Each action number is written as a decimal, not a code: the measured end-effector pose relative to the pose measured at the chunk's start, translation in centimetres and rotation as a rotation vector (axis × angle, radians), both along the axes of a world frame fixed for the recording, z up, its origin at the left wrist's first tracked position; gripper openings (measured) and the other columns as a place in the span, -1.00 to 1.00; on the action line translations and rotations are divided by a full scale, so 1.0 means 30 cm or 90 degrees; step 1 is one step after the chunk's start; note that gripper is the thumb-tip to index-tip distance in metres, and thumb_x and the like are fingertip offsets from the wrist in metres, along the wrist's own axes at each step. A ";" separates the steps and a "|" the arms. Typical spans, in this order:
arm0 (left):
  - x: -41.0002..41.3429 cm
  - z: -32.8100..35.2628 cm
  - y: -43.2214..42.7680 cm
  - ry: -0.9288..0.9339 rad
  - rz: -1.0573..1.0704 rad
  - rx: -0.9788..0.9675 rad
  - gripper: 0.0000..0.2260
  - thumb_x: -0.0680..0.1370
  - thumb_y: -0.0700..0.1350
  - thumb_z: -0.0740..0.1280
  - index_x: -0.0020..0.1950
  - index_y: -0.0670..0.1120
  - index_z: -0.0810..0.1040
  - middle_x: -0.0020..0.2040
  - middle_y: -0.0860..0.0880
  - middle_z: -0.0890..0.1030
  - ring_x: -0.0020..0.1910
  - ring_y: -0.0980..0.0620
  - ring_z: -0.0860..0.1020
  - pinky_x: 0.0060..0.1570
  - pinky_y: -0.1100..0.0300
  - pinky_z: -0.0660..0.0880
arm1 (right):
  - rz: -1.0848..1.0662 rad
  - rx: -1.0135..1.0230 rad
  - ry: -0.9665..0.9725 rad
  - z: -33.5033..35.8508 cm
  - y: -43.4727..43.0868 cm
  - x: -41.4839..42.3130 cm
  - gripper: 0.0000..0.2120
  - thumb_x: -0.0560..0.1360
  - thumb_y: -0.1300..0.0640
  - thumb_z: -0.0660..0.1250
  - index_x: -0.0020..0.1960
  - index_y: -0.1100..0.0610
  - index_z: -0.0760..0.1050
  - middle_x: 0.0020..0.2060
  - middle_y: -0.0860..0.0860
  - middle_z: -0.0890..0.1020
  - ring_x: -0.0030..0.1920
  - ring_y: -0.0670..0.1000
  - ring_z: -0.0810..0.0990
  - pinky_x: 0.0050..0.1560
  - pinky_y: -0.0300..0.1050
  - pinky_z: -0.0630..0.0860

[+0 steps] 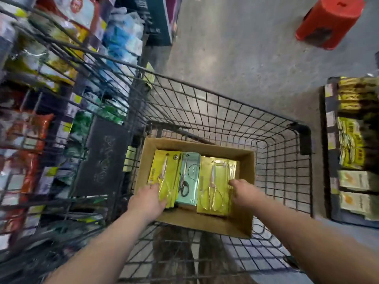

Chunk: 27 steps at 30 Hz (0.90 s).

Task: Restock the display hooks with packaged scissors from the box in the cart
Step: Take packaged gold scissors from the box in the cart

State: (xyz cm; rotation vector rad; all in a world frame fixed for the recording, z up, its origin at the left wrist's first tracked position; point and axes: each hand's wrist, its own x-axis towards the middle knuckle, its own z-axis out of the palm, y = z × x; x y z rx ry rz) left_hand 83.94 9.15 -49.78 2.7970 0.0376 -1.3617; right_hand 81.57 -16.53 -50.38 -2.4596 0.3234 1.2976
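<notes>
A cardboard box (245,181) sits in the wire cart (225,111). Inside it lie stacks of packaged scissors: a yellow-green stack (164,173) on the left, a mint-green pack (189,177) in the middle, a yellow stack (215,181) on the right. My left hand (146,198) is inside the box with its fingers on the near end of the left stack. My right hand (245,191) touches the right edge of the right stack. Whether either hand has closed around a pack cannot be told. No display hooks for scissors can be made out.
A wire display rack (61,78) full of hanging packaged goods stands close on the left, blurred. A low shelf with yellow packs (352,144) is on the right. A red plastic stool (330,21) stands on the concrete floor ahead.
</notes>
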 end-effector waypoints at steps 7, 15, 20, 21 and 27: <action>0.050 -0.200 0.029 0.045 0.029 -0.010 -0.40 0.56 0.11 0.26 0.51 -0.10 0.17 0.42 -0.13 0.34 0.37 -0.14 0.37 0.31 -0.08 0.40 | -0.102 0.020 0.080 -0.192 0.038 -0.012 -0.46 0.54 0.18 0.25 0.48 0.08 0.17 0.41 0.11 0.33 0.35 0.10 0.41 0.33 -0.05 0.38; 0.061 -0.357 0.047 0.037 0.196 -0.037 -0.30 0.53 0.07 0.33 0.55 -0.07 0.07 0.51 -0.10 0.20 0.43 -0.15 0.30 0.36 -0.09 0.34 | -0.272 0.036 0.089 -0.364 0.068 -0.011 -0.30 0.51 0.15 0.31 0.53 0.11 0.02 0.45 0.18 0.25 0.36 0.18 0.38 0.29 -0.04 0.37; 0.055 -0.423 0.057 0.018 0.263 -0.035 -0.20 0.49 0.08 0.37 0.56 -0.10 -0.01 0.56 -0.10 0.10 0.49 -0.18 0.20 0.42 -0.14 0.27 | -0.403 0.046 0.051 -0.407 0.089 -0.008 -0.42 0.51 0.18 0.33 0.46 0.12 0.19 0.33 0.16 0.39 0.28 0.19 0.45 0.24 0.03 0.41; 0.055 -0.429 0.054 0.012 0.268 -0.031 -0.18 0.48 0.09 0.38 0.56 -0.11 -0.02 0.56 -0.10 0.09 0.50 -0.18 0.17 0.43 -0.13 0.24 | -0.414 0.040 0.049 -0.414 0.094 -0.011 -0.42 0.50 0.17 0.33 0.46 0.13 0.19 0.34 0.16 0.38 0.27 0.19 0.45 0.23 0.03 0.42; 0.060 -0.454 0.048 -0.011 0.326 -0.032 -0.25 0.44 0.08 0.44 0.52 -0.08 0.18 0.54 -0.08 0.11 0.49 -0.15 0.15 0.41 -0.09 0.23 | -0.515 -0.005 0.040 -0.447 0.096 -0.027 -0.31 0.46 0.11 0.39 0.48 0.14 0.12 0.36 0.17 0.37 0.25 0.21 0.48 0.21 0.14 0.50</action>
